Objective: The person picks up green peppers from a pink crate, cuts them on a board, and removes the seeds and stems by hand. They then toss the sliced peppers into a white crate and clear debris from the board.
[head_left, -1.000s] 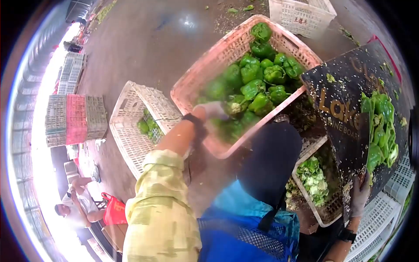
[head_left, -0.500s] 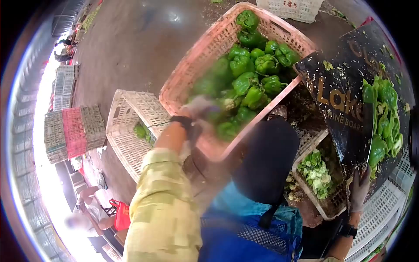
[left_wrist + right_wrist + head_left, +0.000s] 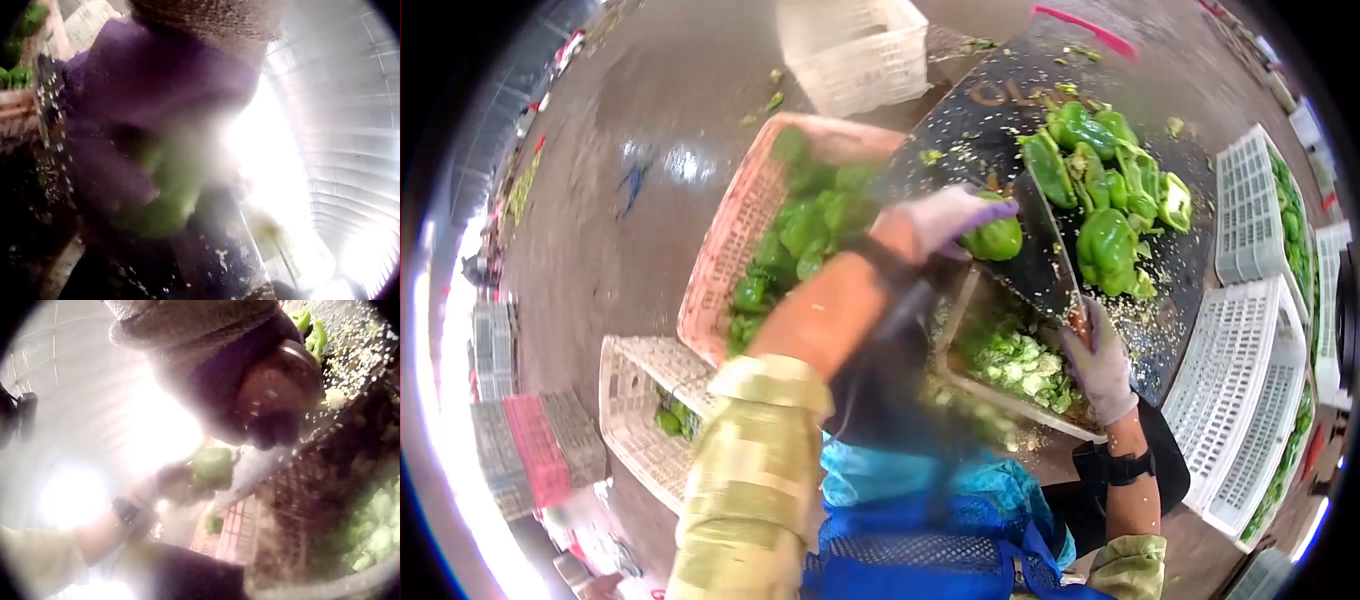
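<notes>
Gloved in white and purple, my left hand [image 3: 955,220] grips a green pepper [image 3: 994,236] over the near edge of the black board [image 3: 960,120]. In the left wrist view the purple glove [image 3: 162,81] curls round a blurred pepper [image 3: 169,200]. My right hand [image 3: 1100,365] holds the handle of a broad knife [image 3: 1048,232], its blade between the held pepper and a pile of cut peppers [image 3: 1108,252] on the board. The right wrist view shows the right hand [image 3: 250,387] round the handle end, with the left hand's pepper [image 3: 212,467] beyond.
A pink crate [image 3: 720,225] of whole peppers stands left of the board, a white crate [image 3: 645,440] nearer on the left. Below the board sits a bin [image 3: 960,360] with pale green scraps. White crates [image 3: 1225,380] stand at the right, another [image 3: 860,70] at the back.
My left hand has moved from the pink crate right to the board, now with a pepper. The knife, held low at the board's edge before, is raised beside it. The view has swung right.
</notes>
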`<state>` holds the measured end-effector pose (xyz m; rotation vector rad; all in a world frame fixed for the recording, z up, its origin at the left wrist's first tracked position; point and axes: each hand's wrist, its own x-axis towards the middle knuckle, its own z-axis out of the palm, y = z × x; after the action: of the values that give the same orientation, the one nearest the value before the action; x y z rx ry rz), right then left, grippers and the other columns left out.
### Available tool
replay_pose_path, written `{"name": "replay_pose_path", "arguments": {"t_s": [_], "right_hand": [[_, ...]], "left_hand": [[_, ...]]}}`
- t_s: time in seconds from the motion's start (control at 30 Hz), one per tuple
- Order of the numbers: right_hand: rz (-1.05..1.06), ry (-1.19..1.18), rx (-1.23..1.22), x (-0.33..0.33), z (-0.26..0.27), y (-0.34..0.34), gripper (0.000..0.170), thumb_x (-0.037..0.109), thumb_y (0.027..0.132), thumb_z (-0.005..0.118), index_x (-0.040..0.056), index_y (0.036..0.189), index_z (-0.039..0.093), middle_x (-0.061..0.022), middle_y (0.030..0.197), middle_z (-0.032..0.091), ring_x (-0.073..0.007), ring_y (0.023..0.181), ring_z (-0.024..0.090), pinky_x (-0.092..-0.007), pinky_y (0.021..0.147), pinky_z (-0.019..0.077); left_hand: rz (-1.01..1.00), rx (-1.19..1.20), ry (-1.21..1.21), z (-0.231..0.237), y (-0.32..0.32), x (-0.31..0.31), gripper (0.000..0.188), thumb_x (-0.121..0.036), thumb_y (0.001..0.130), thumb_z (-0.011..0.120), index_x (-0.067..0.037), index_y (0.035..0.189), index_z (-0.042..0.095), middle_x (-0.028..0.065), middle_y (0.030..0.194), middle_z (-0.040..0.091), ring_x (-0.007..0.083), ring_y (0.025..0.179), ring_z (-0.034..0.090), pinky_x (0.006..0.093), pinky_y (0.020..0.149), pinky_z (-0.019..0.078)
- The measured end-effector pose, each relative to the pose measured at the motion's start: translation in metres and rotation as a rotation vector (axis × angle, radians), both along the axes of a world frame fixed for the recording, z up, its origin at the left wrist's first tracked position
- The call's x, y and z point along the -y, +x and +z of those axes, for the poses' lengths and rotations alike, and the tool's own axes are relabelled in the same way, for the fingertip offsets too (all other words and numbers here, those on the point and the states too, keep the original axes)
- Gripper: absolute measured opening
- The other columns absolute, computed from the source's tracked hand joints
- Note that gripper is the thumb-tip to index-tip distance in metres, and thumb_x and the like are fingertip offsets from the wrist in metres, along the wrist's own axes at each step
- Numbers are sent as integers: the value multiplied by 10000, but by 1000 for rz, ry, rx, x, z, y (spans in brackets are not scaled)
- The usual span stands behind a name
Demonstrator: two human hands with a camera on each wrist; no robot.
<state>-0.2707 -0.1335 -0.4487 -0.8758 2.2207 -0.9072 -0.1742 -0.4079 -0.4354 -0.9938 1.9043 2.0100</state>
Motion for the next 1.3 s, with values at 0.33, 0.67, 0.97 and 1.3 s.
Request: {"name": "replay_pose_path", "arguments": {"t_s": [0.33,0.67,0.97,1.3], "right_hand": [[-81,-170,-209,-10,-24,-11,455,171,856,616,41,1258,448,-144,904,641,-210,704,629,-327,654,487],[-73,-199,-306,9,56,36,429,147,865,609,52,1256,459,-158,858,645,-251,713,651,-346,636,500],[157,136,-347,8,21,7,385,206,884,570,42,1201,424,-218,930,641,-404,830,619,-454,699,491],[105,239,-270,44,5,0,359,174,867,551,29,1168,422,-245,909,631,-431,837,614,-498,719,478]], "left_hand": [[61,-380,108,-72,-28,-44,385,-78,866,590,-29,1224,458,121,1133,494,279,949,581,470,756,564],[378,-257,444,-70,-22,-52,305,-207,926,489,-74,1198,465,100,1060,537,238,757,583,422,659,561],[337,-216,221,-43,-27,-60,441,-243,887,555,-54,1269,443,111,1024,533,212,861,543,371,617,504],[463,-262,67,-67,-51,-51,428,-181,856,583,-34,1239,461,-2,688,497,98,544,459,262,433,371]]}}
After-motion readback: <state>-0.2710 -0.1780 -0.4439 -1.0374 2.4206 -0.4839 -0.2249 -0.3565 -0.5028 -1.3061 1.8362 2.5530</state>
